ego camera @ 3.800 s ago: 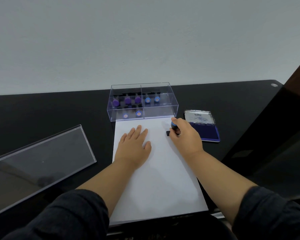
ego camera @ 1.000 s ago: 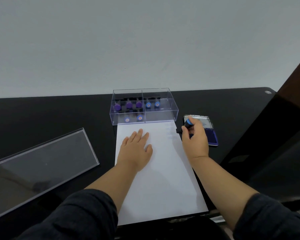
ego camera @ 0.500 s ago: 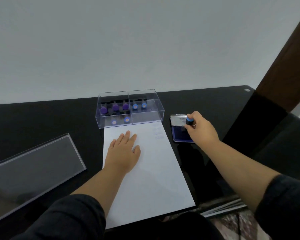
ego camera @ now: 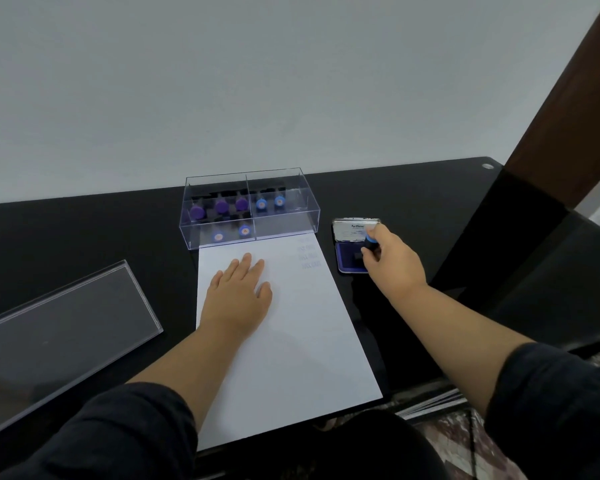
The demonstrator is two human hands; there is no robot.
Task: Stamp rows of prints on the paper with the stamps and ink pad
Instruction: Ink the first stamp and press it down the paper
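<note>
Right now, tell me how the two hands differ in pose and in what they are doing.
The left hand lies flat on the paper, fingers straight; the right hand is curled round a blue-capped stamp.
The left hand holds nothing and only presses the sheet; the right hand has the stamp down on the ink pad.
Both are bare, and both arms wear dark sleeves.

Open paper in the middle, clutter at its far edge and both sides

The paper (ego camera: 291, 341) lay bare below the left hand (ego camera: 238, 296), which rested flat on its upper part. At its far edge stood the clear stamp box (ego camera: 250, 209), touching it. The ink pad (ego camera: 352, 251) and the right hand (ego camera: 392, 263), holding a stamp (ego camera: 369, 244) on it, filled the right side; the clear lid (ego camera: 63, 327) lay on the table (ego camera: 84, 233) to the left, apart from the paper.
</note>
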